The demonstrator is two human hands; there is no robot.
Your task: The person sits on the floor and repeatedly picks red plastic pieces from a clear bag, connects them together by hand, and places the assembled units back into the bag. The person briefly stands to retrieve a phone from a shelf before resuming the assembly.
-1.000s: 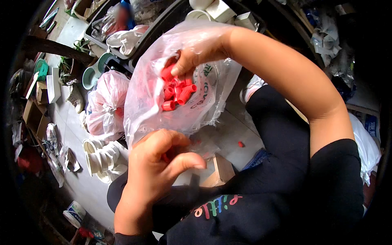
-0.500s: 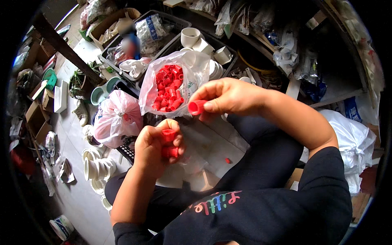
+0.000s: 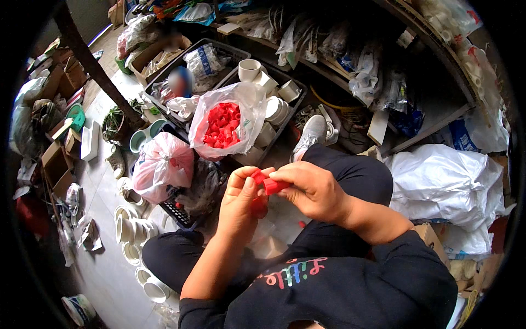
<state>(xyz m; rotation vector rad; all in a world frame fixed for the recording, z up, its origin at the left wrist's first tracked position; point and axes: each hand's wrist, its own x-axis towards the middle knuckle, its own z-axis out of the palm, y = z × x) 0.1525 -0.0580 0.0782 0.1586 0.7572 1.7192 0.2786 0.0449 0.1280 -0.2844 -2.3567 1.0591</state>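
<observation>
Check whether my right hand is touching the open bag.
Apart. The head view shows the right hand lower and farther right than the open bag, with a clear gap between them.

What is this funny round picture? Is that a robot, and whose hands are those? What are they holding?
There's no robot here, just a person using two bare hands. The camera sits on the person's head and looks down, so you see roughly what they see. Its very wide lens makes straight edges bend and the corners look dark.

The left hand holds red pieces. The right hand pinches another red piece close by; I can't tell whether they touch.

In front is an open bag with lots more red pieces inside. Beside it, to the left, is a tied bag. White parts lie on the grey floor, and behind the open bag is a dark crate.
</observation>
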